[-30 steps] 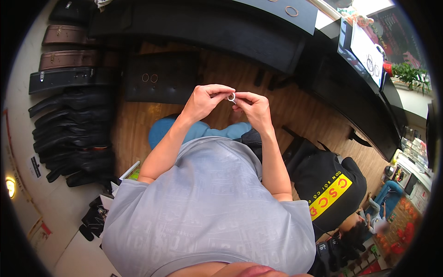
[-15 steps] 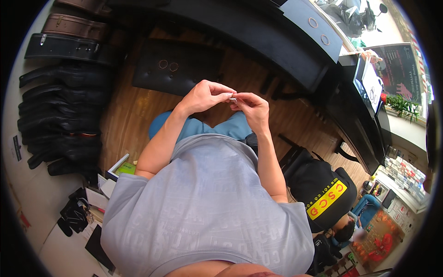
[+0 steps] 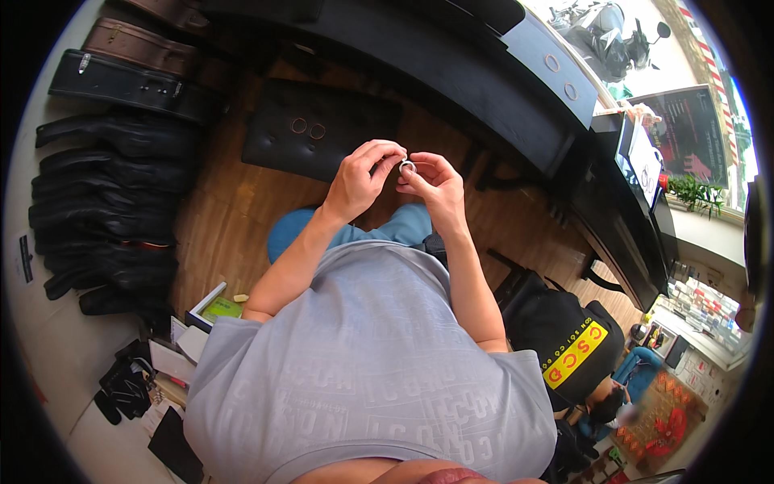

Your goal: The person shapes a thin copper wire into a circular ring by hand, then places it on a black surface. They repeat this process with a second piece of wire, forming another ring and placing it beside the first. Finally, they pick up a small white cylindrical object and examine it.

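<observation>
Above my knees, both hands meet at a small white ring [image 3: 408, 167], perhaps a narrow roll; its exact kind is too small to make out. My right hand [image 3: 438, 189] grips it between thumb and fingers, with the round opening showing. The fingertips of my left hand [image 3: 359, 181] are pinched together at the upper edge of the same ring. Beyond my hands, two thin copper-coloured rings [image 3: 299, 126] lie side by side on a black padded bench [image 3: 266, 141].
A long black piano-like body [image 3: 419, 77] crosses ahead, with two more thin rings [image 3: 551, 63] on its grey panel. Black instrument cases [image 3: 121, 161] line the left wall. On my right is a black chair [image 3: 556, 331] with a yellow-printed cover; another person [image 3: 613, 399] sits beyond.
The white thing between my hands has turned and now shows as an open ring. My fingers have shifted around it, and the whole view has tilted slightly.
</observation>
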Available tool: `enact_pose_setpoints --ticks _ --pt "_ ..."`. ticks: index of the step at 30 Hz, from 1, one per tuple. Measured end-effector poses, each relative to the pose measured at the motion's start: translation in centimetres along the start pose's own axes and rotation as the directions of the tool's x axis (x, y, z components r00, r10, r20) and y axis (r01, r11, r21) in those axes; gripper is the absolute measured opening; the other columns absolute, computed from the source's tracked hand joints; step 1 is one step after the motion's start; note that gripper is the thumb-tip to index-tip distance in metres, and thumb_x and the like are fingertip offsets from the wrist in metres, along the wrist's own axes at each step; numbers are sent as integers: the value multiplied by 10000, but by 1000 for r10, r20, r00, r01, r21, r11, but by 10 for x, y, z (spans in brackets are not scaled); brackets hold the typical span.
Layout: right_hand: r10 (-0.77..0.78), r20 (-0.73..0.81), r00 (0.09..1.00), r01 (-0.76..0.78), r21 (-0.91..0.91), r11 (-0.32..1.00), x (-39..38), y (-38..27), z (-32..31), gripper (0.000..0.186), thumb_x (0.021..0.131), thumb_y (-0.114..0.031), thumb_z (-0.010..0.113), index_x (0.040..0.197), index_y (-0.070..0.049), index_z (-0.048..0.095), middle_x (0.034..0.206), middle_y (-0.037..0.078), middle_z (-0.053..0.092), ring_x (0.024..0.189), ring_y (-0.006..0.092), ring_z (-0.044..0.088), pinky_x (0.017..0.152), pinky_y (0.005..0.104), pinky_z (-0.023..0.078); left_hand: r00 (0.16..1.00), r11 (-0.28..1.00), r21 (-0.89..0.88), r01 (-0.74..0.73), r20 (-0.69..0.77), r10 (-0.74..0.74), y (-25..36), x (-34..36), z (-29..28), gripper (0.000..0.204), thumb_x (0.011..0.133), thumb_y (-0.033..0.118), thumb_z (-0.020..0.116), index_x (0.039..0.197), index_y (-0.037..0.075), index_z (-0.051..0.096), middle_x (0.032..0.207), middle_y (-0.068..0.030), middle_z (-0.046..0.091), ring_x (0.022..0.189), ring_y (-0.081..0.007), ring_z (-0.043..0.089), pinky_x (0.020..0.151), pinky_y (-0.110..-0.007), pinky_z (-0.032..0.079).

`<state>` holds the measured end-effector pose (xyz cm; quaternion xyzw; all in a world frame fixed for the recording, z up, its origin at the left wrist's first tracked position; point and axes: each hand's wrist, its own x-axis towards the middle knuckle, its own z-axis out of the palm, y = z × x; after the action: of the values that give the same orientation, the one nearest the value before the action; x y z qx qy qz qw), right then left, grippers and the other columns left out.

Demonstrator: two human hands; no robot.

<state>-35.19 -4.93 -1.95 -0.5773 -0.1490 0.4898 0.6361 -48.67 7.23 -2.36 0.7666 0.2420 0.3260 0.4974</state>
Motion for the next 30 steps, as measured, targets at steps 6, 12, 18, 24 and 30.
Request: enact_pose_setpoints --ticks 6,12,18,24,30 --pt "53 63 997 -50 -54 997 12 -5 8 282 970 -120 759 1178 64 711 1026 137 762 871 179 747 837 317 636 975 955 -224 196 -64 -215 -17 0 -11 127 1029 95 669 1111 10 715 1040 -67 749 958 -137 712 852 -285 582" --pt "120 104 987 -138 193 971 19 -7 -6 273 998 -157 732 1169 55 709 1009 119 753 859 175 745 839 318 638 954 882 -394 260 -37 -297 -27 5 -2 163 1026 120 675 1112 -10 724 1036 -76 765 919 -130 720 833 -271 586" --pt "85 0 996 -85 47 995 18 -13 -8 260 1008 -159 719 1160 53 711 1006 110 752 853 163 740 821 308 638 991 984 -146 105 -69 -116 0 16 -12 149 966 60 723 1105 13 751 1048 -66 751 950 -156 722 826 -280 593" --pt "10 -47 999 -13 -72 997 17 -10 -5 236 1011 -145 713 1145 50 724 998 101 760 856 146 736 814 291 630 994 999 8 35 104 -36 7 24 -16 152 879 93 811 1026 52 807 1023 -82 732 888 -212 717 764 -310 574" --pt "33 -21 999 -35 -96 995 18 -14 -1 239 1006 -146 721 1142 50 726 994 96 761 847 142 734 807 281 625 974 973 163 161 133 -184 7 27 -22 171 903 78 785 1069 47 810 1029 -87 739 892 -199 719 782 -286 572"
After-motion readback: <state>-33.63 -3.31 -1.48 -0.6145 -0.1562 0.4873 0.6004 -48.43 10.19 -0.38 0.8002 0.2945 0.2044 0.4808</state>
